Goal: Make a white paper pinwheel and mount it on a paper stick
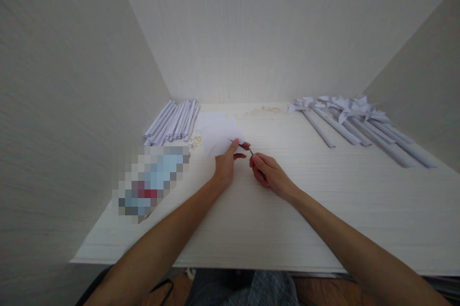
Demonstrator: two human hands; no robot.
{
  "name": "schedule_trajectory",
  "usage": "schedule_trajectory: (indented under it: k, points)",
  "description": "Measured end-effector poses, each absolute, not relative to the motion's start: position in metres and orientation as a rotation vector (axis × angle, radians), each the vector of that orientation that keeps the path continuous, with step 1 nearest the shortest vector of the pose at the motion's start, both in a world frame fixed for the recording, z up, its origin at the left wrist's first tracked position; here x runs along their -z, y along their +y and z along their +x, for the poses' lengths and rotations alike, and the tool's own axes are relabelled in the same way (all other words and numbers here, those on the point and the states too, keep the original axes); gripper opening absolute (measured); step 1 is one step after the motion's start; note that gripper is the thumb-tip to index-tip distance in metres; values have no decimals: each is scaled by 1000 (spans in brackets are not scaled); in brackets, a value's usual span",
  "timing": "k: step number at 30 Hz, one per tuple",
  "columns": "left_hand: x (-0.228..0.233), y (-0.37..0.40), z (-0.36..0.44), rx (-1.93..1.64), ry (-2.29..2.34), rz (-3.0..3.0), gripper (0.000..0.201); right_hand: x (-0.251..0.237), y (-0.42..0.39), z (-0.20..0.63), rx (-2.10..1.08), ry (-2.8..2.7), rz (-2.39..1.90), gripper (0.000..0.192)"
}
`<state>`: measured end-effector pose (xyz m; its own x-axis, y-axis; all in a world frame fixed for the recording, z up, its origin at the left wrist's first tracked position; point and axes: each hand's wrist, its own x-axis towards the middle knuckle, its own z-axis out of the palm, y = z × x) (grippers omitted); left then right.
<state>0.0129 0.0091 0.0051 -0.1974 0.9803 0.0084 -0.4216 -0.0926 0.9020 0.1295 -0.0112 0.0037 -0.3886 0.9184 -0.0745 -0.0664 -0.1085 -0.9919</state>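
My left hand [226, 162] is closed on a white paper sheet [221, 131], pinching its near right edge between thumb and fingers. A short dark line shows on the paper beside the thumb. Close by on the right, my right hand [268, 171] is wrapped round a thin dark tool [251, 151]. Its slim shaft points up and left toward the left fingertips, and part of a dark handle shows under the fingers. The tool's exact kind cannot be made out, nor whether its tip touches the paper.
Rolled white paper tubes [176, 121] lie stacked at the back left. Several paper pinwheels on tube sticks [354, 123] lie at the back right. A blurred-out flat object [158, 181] rests at left. Small pale bits [196, 141] lie near the tubes. White walls enclose the table [287, 234].
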Motion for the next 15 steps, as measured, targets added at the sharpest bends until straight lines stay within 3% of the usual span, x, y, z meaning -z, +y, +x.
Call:
schedule_trajectory:
  k: [15]
  points:
    - [-4,8,15,-1504,1018,841,19,-6,-11,128,-1646,-1372,-998,39]
